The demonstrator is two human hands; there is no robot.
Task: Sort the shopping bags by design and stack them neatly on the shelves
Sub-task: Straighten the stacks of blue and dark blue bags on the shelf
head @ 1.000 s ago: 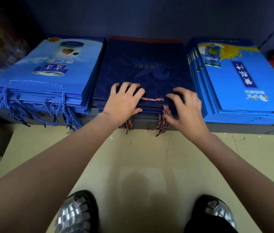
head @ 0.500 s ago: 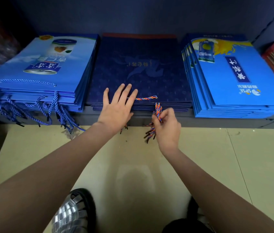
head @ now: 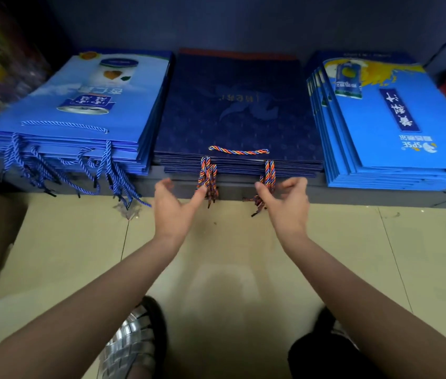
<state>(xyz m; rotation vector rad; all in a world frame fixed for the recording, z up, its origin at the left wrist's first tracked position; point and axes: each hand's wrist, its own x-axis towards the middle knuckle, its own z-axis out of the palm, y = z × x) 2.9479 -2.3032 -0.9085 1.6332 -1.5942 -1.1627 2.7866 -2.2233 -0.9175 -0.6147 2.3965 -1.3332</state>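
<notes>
The dark navy bags point(head: 238, 119) are lying stacked mid-shelf point(head: 353, 195) between two lighter blue stacks. Both hands are hovering at its front edge — left hand point(head: 174, 206) spread open, thumb touching the multicoloured cords point(head: 208, 177); right hand point(head: 284, 203) loosely open, thumb against the other cords.

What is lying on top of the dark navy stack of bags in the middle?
Only a multicoloured rope handle lies flat on the dark navy stack. More handles hang over its front edge. The designs of the bags underneath are covered.

bags point(head: 238, 110): smooth paper | handles point(head: 238, 151): twisted cord | sandal point(head: 131, 343): shiny woven
</notes>
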